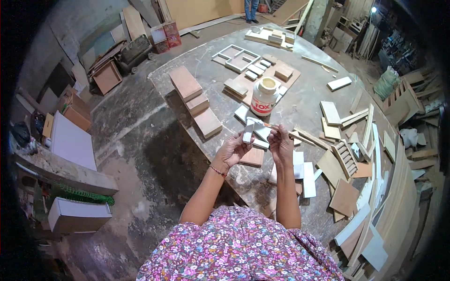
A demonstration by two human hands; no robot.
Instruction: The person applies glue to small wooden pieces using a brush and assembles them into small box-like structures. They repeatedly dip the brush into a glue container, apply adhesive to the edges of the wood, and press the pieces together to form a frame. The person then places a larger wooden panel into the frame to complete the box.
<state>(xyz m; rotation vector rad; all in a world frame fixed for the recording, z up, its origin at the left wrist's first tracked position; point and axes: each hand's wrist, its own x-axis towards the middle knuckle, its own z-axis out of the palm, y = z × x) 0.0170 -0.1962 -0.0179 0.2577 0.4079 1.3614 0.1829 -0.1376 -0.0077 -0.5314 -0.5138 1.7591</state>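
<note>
Moderate, fairly even light is falling on the tabletop [309,89] around the white plastic jar [265,97]. Far behind the jar, to its right, a lamp [373,10] is glaring as a small white spot, with dim surroundings. Left and nearer than the jar, dark shadow is pooling on the floor [173,145]. Fisheye distortion is bowing the tabletop's edge; outermost clutter is softening into black corners.

Pale block [248,133] — brush [267,124] at top
</note>
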